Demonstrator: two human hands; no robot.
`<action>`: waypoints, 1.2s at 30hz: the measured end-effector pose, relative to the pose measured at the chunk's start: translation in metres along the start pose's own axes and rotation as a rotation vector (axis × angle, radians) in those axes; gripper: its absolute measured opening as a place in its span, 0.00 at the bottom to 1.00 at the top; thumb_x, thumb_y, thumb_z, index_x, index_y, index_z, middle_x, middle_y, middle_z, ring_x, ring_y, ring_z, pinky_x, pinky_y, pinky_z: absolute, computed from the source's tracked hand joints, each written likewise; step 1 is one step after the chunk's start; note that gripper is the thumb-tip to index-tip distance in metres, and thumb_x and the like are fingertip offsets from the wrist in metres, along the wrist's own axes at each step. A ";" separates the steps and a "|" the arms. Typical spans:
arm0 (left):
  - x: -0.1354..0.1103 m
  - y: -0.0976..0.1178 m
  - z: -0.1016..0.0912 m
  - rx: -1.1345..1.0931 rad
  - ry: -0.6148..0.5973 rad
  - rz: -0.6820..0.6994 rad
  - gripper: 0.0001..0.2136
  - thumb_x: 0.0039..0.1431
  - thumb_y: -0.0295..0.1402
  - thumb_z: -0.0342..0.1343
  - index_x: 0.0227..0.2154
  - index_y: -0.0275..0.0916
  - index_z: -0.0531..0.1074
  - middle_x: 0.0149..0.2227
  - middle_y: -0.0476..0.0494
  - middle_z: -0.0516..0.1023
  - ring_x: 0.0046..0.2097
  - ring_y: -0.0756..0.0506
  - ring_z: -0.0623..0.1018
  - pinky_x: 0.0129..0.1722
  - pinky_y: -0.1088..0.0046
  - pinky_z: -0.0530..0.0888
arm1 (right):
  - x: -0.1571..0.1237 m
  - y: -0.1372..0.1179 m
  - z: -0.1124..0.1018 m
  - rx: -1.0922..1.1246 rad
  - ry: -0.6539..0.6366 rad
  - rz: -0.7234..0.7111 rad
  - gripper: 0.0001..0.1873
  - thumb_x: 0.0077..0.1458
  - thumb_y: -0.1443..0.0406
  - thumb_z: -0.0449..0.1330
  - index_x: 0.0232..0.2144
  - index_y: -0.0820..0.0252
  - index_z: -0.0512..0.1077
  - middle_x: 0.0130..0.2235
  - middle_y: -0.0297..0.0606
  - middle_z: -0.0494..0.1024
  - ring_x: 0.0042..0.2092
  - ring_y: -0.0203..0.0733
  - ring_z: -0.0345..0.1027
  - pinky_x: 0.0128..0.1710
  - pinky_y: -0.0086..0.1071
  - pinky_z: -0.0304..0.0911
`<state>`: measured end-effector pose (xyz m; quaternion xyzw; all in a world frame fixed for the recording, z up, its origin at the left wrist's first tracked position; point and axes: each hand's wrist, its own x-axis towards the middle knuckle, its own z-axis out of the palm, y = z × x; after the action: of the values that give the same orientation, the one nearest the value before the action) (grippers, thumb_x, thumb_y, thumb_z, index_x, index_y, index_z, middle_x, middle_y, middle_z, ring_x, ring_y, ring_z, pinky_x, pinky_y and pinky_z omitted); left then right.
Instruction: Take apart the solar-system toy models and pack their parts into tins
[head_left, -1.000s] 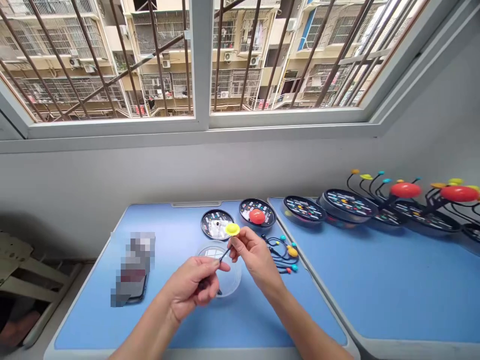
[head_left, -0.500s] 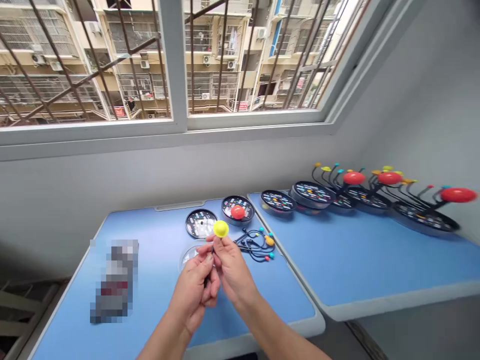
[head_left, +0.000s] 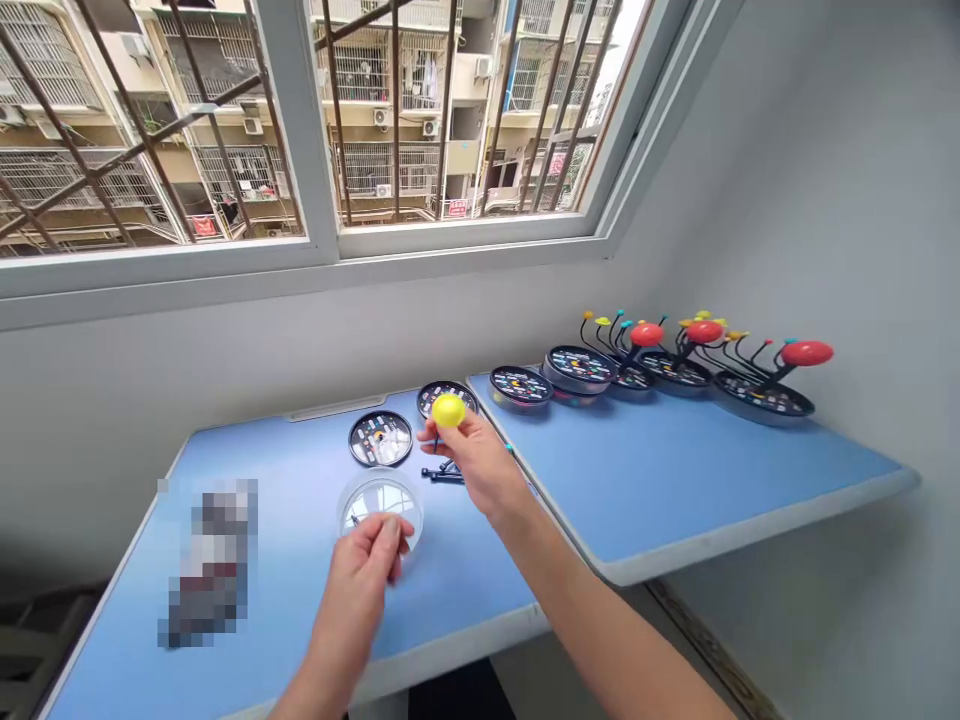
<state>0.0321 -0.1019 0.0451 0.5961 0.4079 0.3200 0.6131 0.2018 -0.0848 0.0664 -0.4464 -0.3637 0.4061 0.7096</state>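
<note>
Currently right hand (head_left: 480, 465) pinches yellow ball-tipped rod (head_left: 448, 411) between fingertips, upper middle of frame; left hand (head_left: 356, 590) fingers bunched, hold unclear, over clear round lid (head_left: 380, 505). Loose pinch risks dropping rod.

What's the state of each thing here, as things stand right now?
right hand, pinching a stem
yellow-topped stem, held up in the air
left hand, fingers bunched, any held item hidden
clear round lid, lying flat on the table
black round tin, open, white contents showing
red-topped model, assembled, standing on its base
</note>
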 end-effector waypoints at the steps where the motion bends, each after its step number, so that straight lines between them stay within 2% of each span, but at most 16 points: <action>1: 0.008 0.005 -0.009 0.160 0.043 0.099 0.14 0.51 0.44 0.51 0.24 0.38 0.72 0.23 0.49 0.69 0.24 0.51 0.66 0.24 0.76 0.62 | -0.005 0.007 0.001 -0.085 -0.011 -0.008 0.14 0.43 0.55 0.64 0.23 0.59 0.69 0.22 0.28 0.68 0.26 0.32 0.61 0.28 0.27 0.59; 3: 0.024 0.009 -0.023 0.387 0.101 0.226 0.14 0.53 0.41 0.48 0.27 0.39 0.74 0.25 0.48 0.69 0.27 0.49 0.67 0.27 0.74 0.63 | -0.015 0.023 0.004 -0.214 -0.049 0.002 0.11 0.44 0.58 0.62 0.23 0.60 0.70 0.21 0.28 0.66 0.24 0.31 0.57 0.25 0.27 0.55; 6: 0.043 0.000 -0.032 0.548 0.056 0.259 0.11 0.53 0.36 0.47 0.31 0.39 0.74 0.22 0.50 0.67 0.25 0.49 0.66 0.26 0.75 0.61 | -0.024 0.044 0.009 -0.325 -0.080 0.039 0.06 0.44 0.62 0.59 0.25 0.60 0.69 0.21 0.29 0.67 0.24 0.33 0.57 0.25 0.28 0.54; 9: 0.052 -0.016 -0.032 0.602 0.035 0.273 0.11 0.53 0.33 0.47 0.24 0.38 0.73 0.20 0.51 0.65 0.25 0.49 0.64 0.26 0.75 0.60 | -0.029 0.053 0.013 -0.489 -0.066 0.018 0.03 0.44 0.66 0.56 0.23 0.60 0.68 0.21 0.29 0.68 0.24 0.34 0.59 0.26 0.28 0.55; 12: 0.057 -0.024 -0.033 0.607 0.031 0.278 0.13 0.54 0.34 0.48 0.18 0.39 0.71 0.20 0.49 0.68 0.26 0.48 0.65 0.28 0.75 0.60 | -0.030 0.057 0.015 -0.662 -0.052 -0.037 0.05 0.47 0.67 0.55 0.22 0.59 0.68 0.22 0.31 0.70 0.26 0.36 0.61 0.29 0.30 0.56; 17: 0.060 -0.023 -0.037 0.611 -0.009 0.291 0.12 0.53 0.32 0.50 0.18 0.42 0.73 0.20 0.48 0.72 0.27 0.46 0.68 0.31 0.73 0.62 | -0.031 0.068 0.012 -0.834 -0.022 -0.207 0.05 0.48 0.70 0.57 0.23 0.57 0.70 0.32 0.38 0.74 0.38 0.44 0.63 0.40 0.37 0.57; 21: 0.061 -0.023 -0.036 0.558 -0.057 0.309 0.10 0.54 0.31 0.50 0.30 0.45 0.77 0.30 0.46 0.79 0.37 0.42 0.73 0.40 0.70 0.65 | -0.031 0.074 0.010 -0.864 0.019 -0.257 0.06 0.48 0.70 0.57 0.23 0.57 0.72 0.40 0.40 0.70 0.44 0.47 0.60 0.45 0.41 0.57; 23: 0.060 -0.022 -0.033 0.479 -0.058 0.311 0.10 0.55 0.32 0.50 0.33 0.46 0.77 0.35 0.46 0.79 0.42 0.42 0.73 0.45 0.68 0.65 | -0.032 0.072 0.012 -0.869 0.009 -0.259 0.06 0.49 0.69 0.57 0.23 0.57 0.71 0.38 0.40 0.70 0.43 0.47 0.61 0.44 0.41 0.57; 26: 0.058 -0.019 -0.027 0.329 -0.016 0.295 0.10 0.55 0.36 0.51 0.31 0.44 0.78 0.37 0.45 0.79 0.44 0.42 0.73 0.46 0.68 0.66 | -0.032 0.064 0.016 -0.851 -0.061 -0.253 0.06 0.51 0.68 0.57 0.24 0.58 0.71 0.33 0.39 0.71 0.39 0.45 0.61 0.40 0.39 0.58; 30: 0.055 -0.012 -0.022 0.136 0.060 0.277 0.09 0.53 0.37 0.54 0.28 0.41 0.77 0.35 0.45 0.77 0.41 0.44 0.72 0.40 0.72 0.67 | -0.029 0.049 0.017 -0.765 -0.189 -0.227 0.07 0.53 0.65 0.56 0.24 0.58 0.71 0.32 0.39 0.72 0.39 0.45 0.62 0.40 0.37 0.57; 32: 0.054 -0.007 -0.022 0.055 0.083 0.242 0.09 0.52 0.37 0.55 0.25 0.38 0.76 0.31 0.46 0.75 0.36 0.46 0.71 0.35 0.74 0.66 | -0.026 0.043 0.014 -0.709 -0.201 -0.177 0.07 0.52 0.64 0.57 0.24 0.58 0.71 0.31 0.37 0.73 0.38 0.43 0.63 0.40 0.36 0.58; 35: 0.052 -0.001 -0.027 -0.038 0.033 0.115 0.11 0.49 0.37 0.55 0.18 0.36 0.71 0.21 0.50 0.68 0.25 0.51 0.64 0.25 0.77 0.61 | -0.025 0.036 0.010 -0.546 -0.222 -0.037 0.04 0.50 0.63 0.60 0.29 0.57 0.70 0.31 0.34 0.71 0.34 0.39 0.64 0.37 0.34 0.59; 36: 0.051 0.000 -0.029 -0.055 -0.009 0.072 0.11 0.48 0.37 0.55 0.17 0.36 0.69 0.20 0.50 0.66 0.23 0.52 0.62 0.23 0.78 0.58 | -0.026 0.035 0.009 -0.458 -0.253 0.019 0.07 0.49 0.63 0.61 0.32 0.57 0.69 0.32 0.33 0.71 0.33 0.38 0.64 0.36 0.33 0.60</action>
<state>0.0299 -0.0430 0.0408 0.5947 0.3743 0.3502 0.6194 0.1747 -0.0954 0.0334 -0.5443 -0.5278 0.3726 0.5350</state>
